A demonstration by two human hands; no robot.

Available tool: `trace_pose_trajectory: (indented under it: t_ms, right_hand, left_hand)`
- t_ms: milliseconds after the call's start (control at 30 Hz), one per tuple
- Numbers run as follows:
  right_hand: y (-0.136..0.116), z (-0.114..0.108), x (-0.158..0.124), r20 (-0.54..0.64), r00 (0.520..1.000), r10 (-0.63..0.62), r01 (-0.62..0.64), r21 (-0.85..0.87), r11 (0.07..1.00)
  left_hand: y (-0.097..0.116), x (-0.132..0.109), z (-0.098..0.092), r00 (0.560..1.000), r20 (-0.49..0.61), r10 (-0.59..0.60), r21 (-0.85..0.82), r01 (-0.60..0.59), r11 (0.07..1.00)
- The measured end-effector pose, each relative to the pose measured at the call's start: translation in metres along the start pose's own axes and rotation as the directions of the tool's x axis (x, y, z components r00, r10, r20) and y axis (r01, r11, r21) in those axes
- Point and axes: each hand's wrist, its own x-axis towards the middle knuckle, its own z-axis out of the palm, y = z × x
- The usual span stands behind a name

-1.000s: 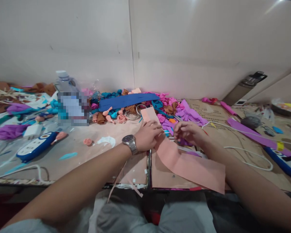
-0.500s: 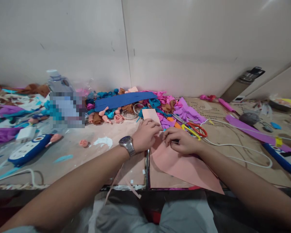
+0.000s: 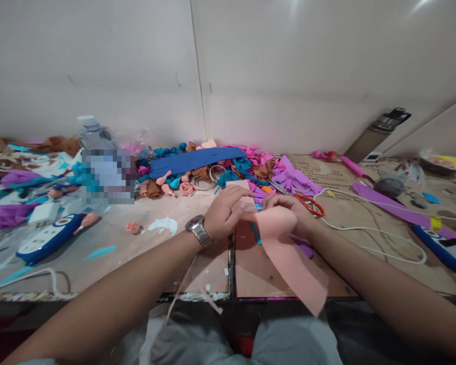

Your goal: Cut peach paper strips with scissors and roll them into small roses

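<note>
A salmon-pink paper strip (image 3: 285, 253) curls up between my hands, its long end hanging down toward the table's front edge. My left hand (image 3: 225, 210), below a metal wristwatch (image 3: 198, 230), has bent fingers closed on the strip's left part. Behind the raised curl, my right hand (image 3: 298, 215) grips the strip; some of its fingers are hidden by the paper. A paler pink piece (image 3: 233, 185) lies just beyond my left fingers. Orange-handled scissors (image 3: 307, 204) rest beyond my right hand.
A heap of coloured paper flowers (image 3: 186, 188) and scraps lies along the wall, with a blue strip (image 3: 197, 161) on top. At left are a clear bottle (image 3: 93, 133) and a blue-white glue gun (image 3: 49, 241). A dark bottle (image 3: 378, 133) and white cable (image 3: 387, 253) are at right.
The pink strip has been lifted off the table and curled up; it lay nearly flat before. My right hand has moved slightly right, behind the paper, uncovering teal and purple scraps.
</note>
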Motion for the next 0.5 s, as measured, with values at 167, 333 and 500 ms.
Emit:
trace_pose_trajectory:
  t_ms: [167,333,500]
  right_hand:
    - [-0.006,0.003,0.001,-0.039,0.955,0.294,-0.268,0.315,0.911]
    - [-0.013,0.004,0.001,0.021,0.931,0.365,-0.345,0.381,0.858]
    - [-0.003,0.003,0.009,-0.313,0.946,0.09,-0.051,0.133,0.99]
  left_hand:
    - [0.005,-0.005,0.003,0.995,0.095,-0.005,-0.223,0.026,0.974]
    - [0.009,-0.004,0.006,0.973,0.166,-0.16,-0.265,0.2,0.943]
    - [0.015,-0.002,0.014,0.928,0.161,-0.335,-0.415,0.372,0.83]
